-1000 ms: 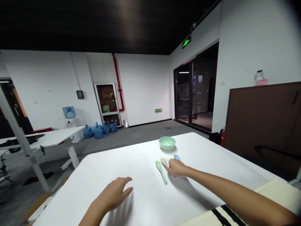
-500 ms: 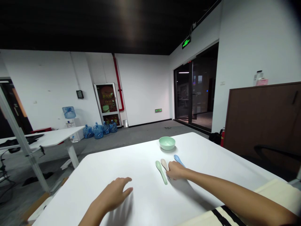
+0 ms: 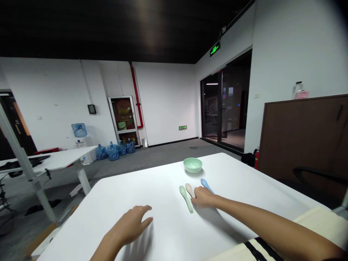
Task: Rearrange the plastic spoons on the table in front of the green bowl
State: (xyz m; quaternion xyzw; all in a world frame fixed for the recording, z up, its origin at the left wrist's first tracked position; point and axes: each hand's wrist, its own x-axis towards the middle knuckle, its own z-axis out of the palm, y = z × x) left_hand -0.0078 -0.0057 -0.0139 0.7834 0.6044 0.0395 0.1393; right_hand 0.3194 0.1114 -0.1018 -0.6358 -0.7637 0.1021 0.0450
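Three spoons lie side by side on the white table (image 3: 136, 188): a green spoon (image 3: 186, 199), a beige spoon (image 3: 189, 189) and a blue spoon (image 3: 206, 185). My right hand (image 3: 203, 198) rests on them, fingers curled down over the handle of the beige spoon, between the green and blue ones. Whether it grips the beige spoon is hidden. A pale green bowl (image 3: 193, 165) stands a little beyond the spoons. My left hand (image 3: 132, 224) lies flat on the table nearer to me, fingers stretched out, holding nothing.
A dark brown cabinet (image 3: 301, 134) and a black chair (image 3: 312, 177) stand at the right. Another white desk (image 3: 54, 159) is at the left. Blue water jugs (image 3: 114, 150) sit by the far wall. A striped cloth (image 3: 258, 246) lies at the table's near right.
My right hand has drawn back slightly toward me over the spoons, uncovering more of the blue spoon. The left hand has stayed where it was.
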